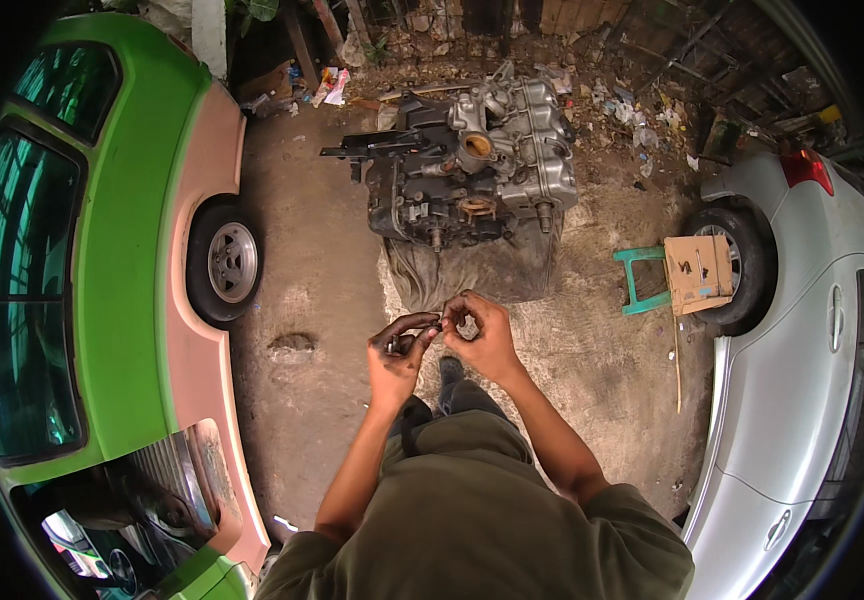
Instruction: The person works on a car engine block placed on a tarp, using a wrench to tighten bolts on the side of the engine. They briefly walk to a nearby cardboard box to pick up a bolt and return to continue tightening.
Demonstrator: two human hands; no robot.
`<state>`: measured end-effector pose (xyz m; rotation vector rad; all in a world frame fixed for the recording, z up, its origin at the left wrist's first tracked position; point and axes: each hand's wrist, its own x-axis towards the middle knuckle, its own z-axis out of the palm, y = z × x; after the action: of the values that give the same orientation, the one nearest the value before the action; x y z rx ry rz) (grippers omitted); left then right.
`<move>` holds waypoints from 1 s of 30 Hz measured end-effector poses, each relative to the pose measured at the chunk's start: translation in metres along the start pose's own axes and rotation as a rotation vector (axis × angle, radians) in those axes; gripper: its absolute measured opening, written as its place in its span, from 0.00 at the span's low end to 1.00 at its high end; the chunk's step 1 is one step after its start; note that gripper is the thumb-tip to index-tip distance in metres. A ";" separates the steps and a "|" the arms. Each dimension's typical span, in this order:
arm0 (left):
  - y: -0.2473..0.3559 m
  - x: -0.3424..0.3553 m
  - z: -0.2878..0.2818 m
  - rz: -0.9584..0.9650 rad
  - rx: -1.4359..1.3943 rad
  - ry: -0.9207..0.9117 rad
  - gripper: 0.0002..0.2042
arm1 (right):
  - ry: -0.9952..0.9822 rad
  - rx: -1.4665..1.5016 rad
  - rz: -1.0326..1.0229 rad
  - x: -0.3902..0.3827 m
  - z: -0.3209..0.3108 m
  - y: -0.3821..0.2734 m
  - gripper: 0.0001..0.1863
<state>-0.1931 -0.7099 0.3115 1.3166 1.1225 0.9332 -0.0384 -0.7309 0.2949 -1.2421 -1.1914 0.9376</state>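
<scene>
Olive-green shirt (497,520) nearest, filling the lower middle, a bare forearm reaching forward on either side. Far left, a vehicle with green bodywork (132,200) and a pinkish lower panel (197,350), dark tinted windows along its flank; its wheel (230,262) has a pale spoked rim. Ground (297,410) between the vehicles is worn, stained, brown-grey concrete with a shallow pit on the left. Middle, beyond the hands: a large engine (522,165), silvery on its right half, blackened and grimy on its left, resting on a dark, crumpled sheet (512,278). Litter (637,120) and earth lie along the back edge. Right: a green stool (649,303), a piece of brown cardboard (697,272) over part of it, then a silver car (792,330) with a red tail light (807,172). Hands meet at centre, just short of the sheet. Left hand (399,350), fingers blackened, pinches closed at thumb and forefinger; something metallic glints among its curled fingers, ring or part, cannot tell. Between the two sets of fingertips, a small dark piece (439,321), mostly hidden, its shape too small to make out. Right hand (479,335) pinches it from the other side, thumb and forefinger closed, forming a loop.
</scene>
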 end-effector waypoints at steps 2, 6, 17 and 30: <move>0.002 0.012 -0.011 -0.024 -0.140 0.032 0.08 | 0.078 -0.028 -0.003 0.014 0.011 0.000 0.10; 0.006 0.035 -0.045 -0.150 -0.219 0.053 0.08 | 0.184 -0.127 0.021 0.036 0.023 0.003 0.05; 0.018 0.126 -0.186 -0.191 -0.255 -0.031 0.08 | 0.186 0.022 0.152 0.108 0.171 -0.008 0.11; 0.045 0.200 -0.258 0.060 0.071 -0.285 0.08 | 0.389 0.199 0.290 0.162 0.256 -0.036 0.06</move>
<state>-0.3913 -0.4508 0.3572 1.4953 0.9061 0.7263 -0.2649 -0.5306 0.3372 -1.3796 -0.6092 0.9438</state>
